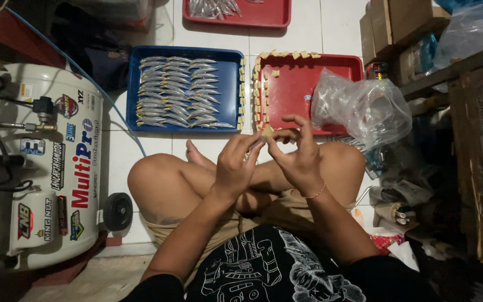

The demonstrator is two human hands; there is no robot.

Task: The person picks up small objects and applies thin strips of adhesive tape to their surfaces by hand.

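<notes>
Head view shows both hands raised above crossed legs: left hand (235,162) and right hand (297,154) pinch a small tan piece (266,132) together between fingertips, just before the red tray (297,84) edged with similar pieces

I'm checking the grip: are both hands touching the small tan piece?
Touching. The head view shows fingertips of the left hand and right hand pinching the small tan piece.

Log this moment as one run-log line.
left hand: pinching tan piece | right hand: pinching same piece | behind: red tray, blue tray
</notes>
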